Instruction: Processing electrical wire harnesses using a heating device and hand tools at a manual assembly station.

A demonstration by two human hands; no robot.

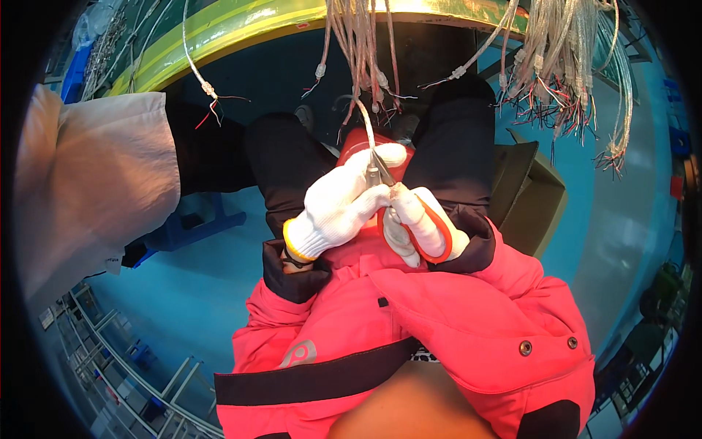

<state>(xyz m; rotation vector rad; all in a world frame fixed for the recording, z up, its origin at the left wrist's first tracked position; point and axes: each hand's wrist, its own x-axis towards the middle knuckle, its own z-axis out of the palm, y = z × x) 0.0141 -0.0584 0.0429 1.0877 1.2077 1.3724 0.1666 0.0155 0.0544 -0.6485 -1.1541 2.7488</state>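
Note:
In a white knitted glove with a yellow cuff, my left hand [333, 205] pinches the lower end of a pale cable [368, 128] that hangs from the table edge. My gloved right hand [417, 219] has its fingers through the red handles of a pair of scissors [443, 228]. The blades point up and left, and they meet the cable at my left fingertips. Whether they cut into the cable sheath cannot be made out. Above my hands dangles a bunch of similar cables [358, 44], with thin red and dark wires bared at their ends.
A thicker bundle of cables [563, 66] hangs at the right over the green and yellow table edge [241, 29]. One single cable [196, 66] hangs at the left. An opened cardboard box [532, 197] stands by my right leg. Another person's sleeve [110, 161] is close at the left, above a blue stool [194, 227].

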